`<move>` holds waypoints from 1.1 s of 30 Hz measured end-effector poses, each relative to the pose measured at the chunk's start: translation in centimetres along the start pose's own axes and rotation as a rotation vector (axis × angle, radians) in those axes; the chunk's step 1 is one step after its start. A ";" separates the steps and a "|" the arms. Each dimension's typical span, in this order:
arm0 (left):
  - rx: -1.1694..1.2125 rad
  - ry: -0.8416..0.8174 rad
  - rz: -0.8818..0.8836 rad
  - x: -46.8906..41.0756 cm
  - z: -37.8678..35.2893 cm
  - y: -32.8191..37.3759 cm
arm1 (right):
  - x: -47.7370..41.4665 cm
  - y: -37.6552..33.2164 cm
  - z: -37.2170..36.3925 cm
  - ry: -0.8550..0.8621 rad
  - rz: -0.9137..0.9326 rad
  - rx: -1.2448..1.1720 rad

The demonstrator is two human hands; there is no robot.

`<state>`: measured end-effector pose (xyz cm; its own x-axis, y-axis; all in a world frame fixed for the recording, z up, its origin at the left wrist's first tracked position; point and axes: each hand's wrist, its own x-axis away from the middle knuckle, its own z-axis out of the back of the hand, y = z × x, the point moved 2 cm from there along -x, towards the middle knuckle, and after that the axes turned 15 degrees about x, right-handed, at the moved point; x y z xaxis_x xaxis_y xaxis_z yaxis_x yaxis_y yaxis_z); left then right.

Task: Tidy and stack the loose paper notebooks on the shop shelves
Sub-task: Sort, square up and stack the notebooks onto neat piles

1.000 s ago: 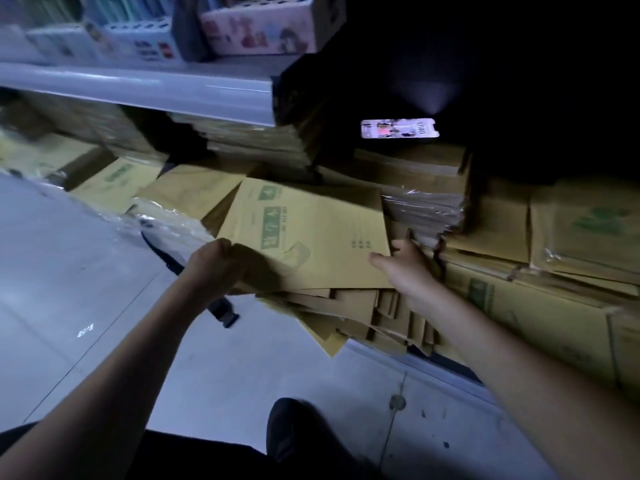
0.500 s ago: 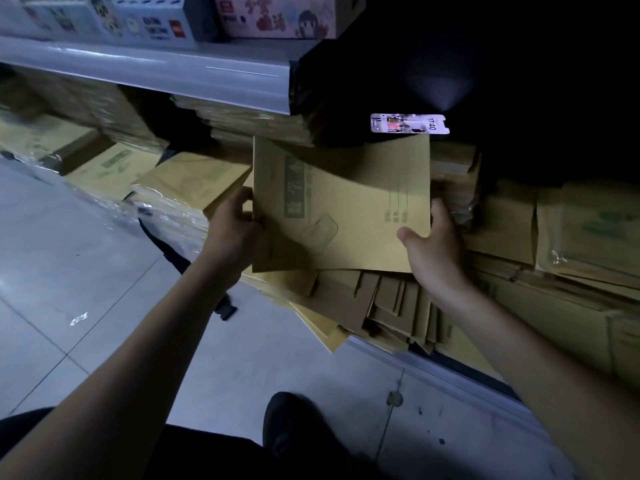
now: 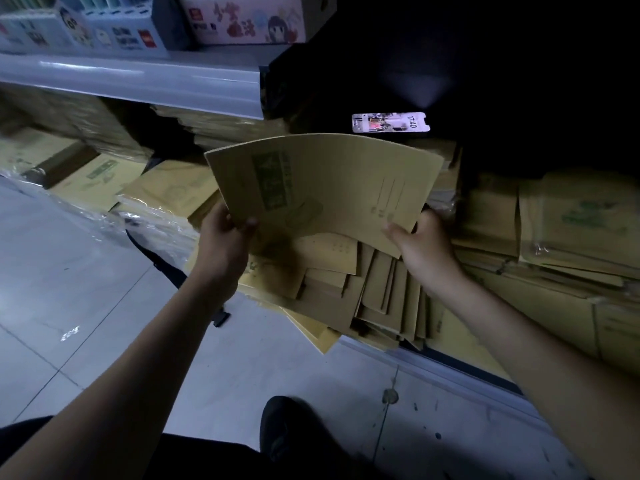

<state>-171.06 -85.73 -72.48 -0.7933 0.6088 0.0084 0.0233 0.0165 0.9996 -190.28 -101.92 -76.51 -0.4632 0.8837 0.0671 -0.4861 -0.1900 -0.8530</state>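
Tan notebook (image 3: 329,181) — left hand (image 3: 225,244), right hand (image 3: 426,247) at its lower corners

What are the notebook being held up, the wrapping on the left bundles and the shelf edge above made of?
The held notebook looks like thin matte kraft-type paper: dull yellow-brown and bowed. The wrapping seems clear plastic film: crinkled, with bright glints. The shelf edge looks glossy, perhaps painted metal or plastic; its smooth highlight leaves that open.
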 end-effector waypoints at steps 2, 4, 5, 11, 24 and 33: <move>-0.018 -0.024 -0.007 0.2 -0.9 0.0 | 0.3 0.7 0.6 -0.014 -0.028 -0.039; -0.037 -0.115 -0.081 0.2 -2.8 1.1 | 0.5 0.8 2.9 0.025 -0.038 -0.085; -0.048 -0.169 -0.098 0.3 -4.1 1.4 | 0.3 1.2 4.5 0.035 -0.044 -0.085; -0.165 -0.441 0.068 3.7 -14.2 -3.0 | 1.3 10.8 14.1 -0.135 -0.394 0.071; -0.893 -1.039 -0.305 8.8 -24.4 -17.5 | 5.2 24.3 15.1 0.073 -0.879 0.478; -1.169 -1.098 -0.378 9.5 -24.6 -19.4 | 4.1 23.6 13.4 -0.005 -0.783 0.778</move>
<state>-194.01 -99.80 -91.11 0.1484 0.9540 0.2607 -0.9061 0.0255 0.4223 -213.56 -108.49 -89.41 0.1744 0.8757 0.4502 -0.9791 0.2026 -0.0148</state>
